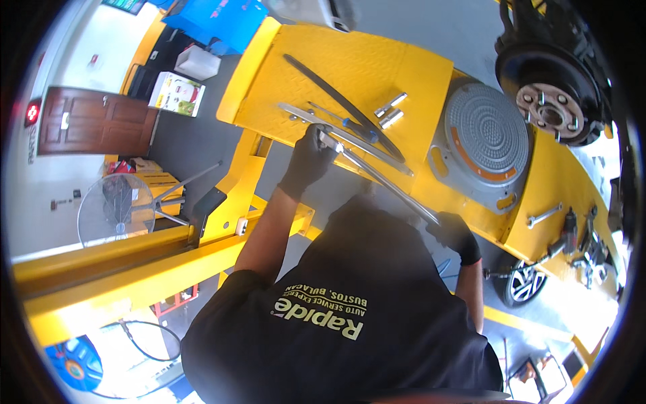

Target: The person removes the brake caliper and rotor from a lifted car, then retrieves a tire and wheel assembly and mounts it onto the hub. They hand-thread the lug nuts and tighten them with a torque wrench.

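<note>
- I see the yellow lift ramp (350, 67) carrying a wiper blade (340, 101) and two sockets (390, 111).
- My left hand (308, 161) has its fingers clenched on one end of a long metal bar (377, 178) at the ramp edge.
- My right hand (456, 234) grasps the bar's other end.

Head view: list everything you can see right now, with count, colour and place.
Lift ramp: one, yellow, centre top.
Long bar: one, silver, held at both ends over the ramp edge.
Wiper-like blade: one, dark, on the ramp.
Sockets: two, silver, on the ramp.
Turntable plate: one, grey, round, right of the sockets.
Wheel hub: one, bare with studs, upper right.
Wrench: one, silver, right part of the ramp.
Fan: one, floor, left.
Door: one, brown, far left.
Left hand: black glove, grips the bar's upper end.
Right hand: black glove, holds the lower end.
</note>
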Demonstrator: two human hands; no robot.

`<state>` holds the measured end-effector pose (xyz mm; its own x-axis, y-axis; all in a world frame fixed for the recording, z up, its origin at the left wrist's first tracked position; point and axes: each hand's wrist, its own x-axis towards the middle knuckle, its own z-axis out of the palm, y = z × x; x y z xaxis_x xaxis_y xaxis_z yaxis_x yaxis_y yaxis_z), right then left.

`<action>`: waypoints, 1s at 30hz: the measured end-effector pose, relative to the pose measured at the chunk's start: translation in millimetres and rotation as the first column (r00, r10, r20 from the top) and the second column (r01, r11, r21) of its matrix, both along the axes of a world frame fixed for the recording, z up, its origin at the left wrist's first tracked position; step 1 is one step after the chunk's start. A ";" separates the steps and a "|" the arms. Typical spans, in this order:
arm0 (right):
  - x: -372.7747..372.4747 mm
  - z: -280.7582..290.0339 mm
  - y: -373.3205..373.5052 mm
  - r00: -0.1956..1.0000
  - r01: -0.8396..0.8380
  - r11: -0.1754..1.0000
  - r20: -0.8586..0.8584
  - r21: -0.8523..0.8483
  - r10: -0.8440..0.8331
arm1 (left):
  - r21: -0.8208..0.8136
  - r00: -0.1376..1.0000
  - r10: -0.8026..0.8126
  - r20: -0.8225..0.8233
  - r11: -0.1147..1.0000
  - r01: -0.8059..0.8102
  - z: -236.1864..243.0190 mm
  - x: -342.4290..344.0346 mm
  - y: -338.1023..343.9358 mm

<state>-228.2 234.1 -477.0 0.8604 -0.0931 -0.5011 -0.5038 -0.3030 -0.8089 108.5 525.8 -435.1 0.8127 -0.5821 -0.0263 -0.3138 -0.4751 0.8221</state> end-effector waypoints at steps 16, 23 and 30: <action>352.7 -17.4 101.9 0.933 0.030 0.746 0.286 -0.665 0.218 | 0.257 0.932 0.175 0.318 0.930 -0.263 -129.0 322.6 145.6; 408.9 -57.6 133.8 0.890 0.181 0.717 0.422 -0.674 0.172 | 0.360 0.895 0.018 0.445 0.912 -0.198 -160.5 377.0 167.1; 405.2 -38.4 150.3 0.927 0.299 0.687 0.371 -0.663 -0.046 | 0.473 0.886 -0.076 0.457 0.865 -0.170 -138.8 372.0 164.6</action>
<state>177.0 384.4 -515.4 0.8825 -0.4670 0.0552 -0.3764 -0.7718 -0.5126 480.5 690.5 -573.9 0.8305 -0.5517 0.0768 -0.5516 -0.7954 0.2511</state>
